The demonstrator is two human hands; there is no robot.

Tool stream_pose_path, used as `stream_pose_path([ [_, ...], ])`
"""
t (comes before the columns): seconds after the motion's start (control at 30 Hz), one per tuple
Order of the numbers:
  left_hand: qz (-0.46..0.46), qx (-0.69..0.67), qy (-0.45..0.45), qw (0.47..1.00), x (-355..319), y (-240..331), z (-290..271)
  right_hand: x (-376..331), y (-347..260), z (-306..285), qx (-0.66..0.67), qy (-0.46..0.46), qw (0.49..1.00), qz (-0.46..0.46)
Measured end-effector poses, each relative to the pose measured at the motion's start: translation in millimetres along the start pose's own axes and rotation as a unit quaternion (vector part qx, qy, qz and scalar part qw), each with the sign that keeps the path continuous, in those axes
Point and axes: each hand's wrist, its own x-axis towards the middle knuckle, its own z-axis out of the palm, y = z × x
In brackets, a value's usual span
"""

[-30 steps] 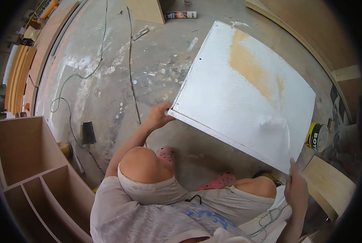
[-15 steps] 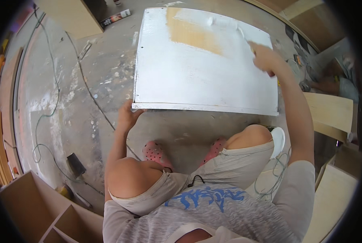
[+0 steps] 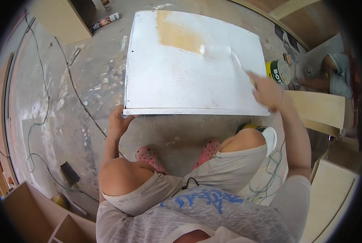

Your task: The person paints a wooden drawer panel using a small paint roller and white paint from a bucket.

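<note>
The left hand (image 3: 119, 123) holds the near left corner of the white board (image 3: 189, 81), thumb spread from the fingers. The right hand (image 3: 268, 94), above the board's right side, has its fingers closed around the handle of the roller (image 3: 216, 50). The roller lies across the far half, its left end at a tan patch (image 3: 177, 32). A bucket (image 3: 278, 72) sits beyond the right edge.
</note>
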Motion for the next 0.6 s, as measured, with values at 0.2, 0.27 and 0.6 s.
stream_pose_path([
  [0.2,0.018,0.043,0.020,0.999,-1.4,5.4,1.6,124.7,-56.4,-39.0,0.101,-0.002,0.987,0.127],
  [0.27,0.024,0.037,0.025,0.999,-1.5,-0.9,2.3,120.7,-59.5,-40.5,0.063,-0.025,0.989,0.131],
  [0.6,-0.010,-0.008,0.001,1.000,0.0,-5.6,0.0,-97.1,-38.0,-7.7,-0.007,-0.123,0.991,0.042],
])
